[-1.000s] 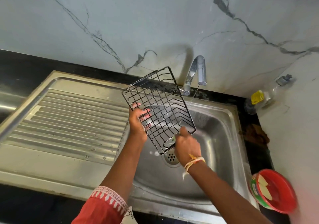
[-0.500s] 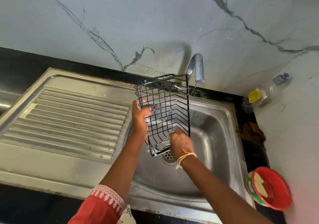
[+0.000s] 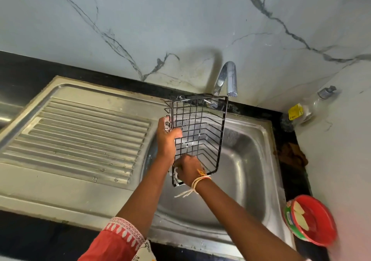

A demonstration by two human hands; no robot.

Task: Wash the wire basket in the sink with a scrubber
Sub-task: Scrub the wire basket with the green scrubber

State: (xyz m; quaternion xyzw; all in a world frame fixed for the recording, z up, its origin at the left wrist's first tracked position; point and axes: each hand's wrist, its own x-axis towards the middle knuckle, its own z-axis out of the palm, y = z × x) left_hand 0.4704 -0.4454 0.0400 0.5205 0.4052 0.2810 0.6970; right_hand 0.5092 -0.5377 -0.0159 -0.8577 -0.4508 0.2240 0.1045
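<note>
Basket: the black wire basket [image 3: 200,132] is held up on its end over the sink bowl, tipped a little, with its top edge just under the tap.
Left grip: the left hand [image 3: 167,140] curls round the left edge of the basket, thumb in front on the wires.
Right grip: the right hand [image 3: 187,170] is curled tight at the low corner of the basket. It may be holding the scrubber, but the scrubber is hidden, so I cannot tell. White foam sits on the wires there.
Sink: the shiny metal sink [image 3: 251,170] has a ribbed draining part [image 3: 80,136] on the left.
Tap: the silver tap [image 3: 227,78] bends over the back of the sink.
Table: the dark table [image 3: 293,172] goes round the sink.
Tub: a red round tub [image 3: 310,219] sits on the right near the wall.
Bottle: a clear bottle [image 3: 307,108] with a yellow label lies in the back corner.
Cloth: a brown cloth [image 3: 292,156] lies between the bottle and the tub.
</note>
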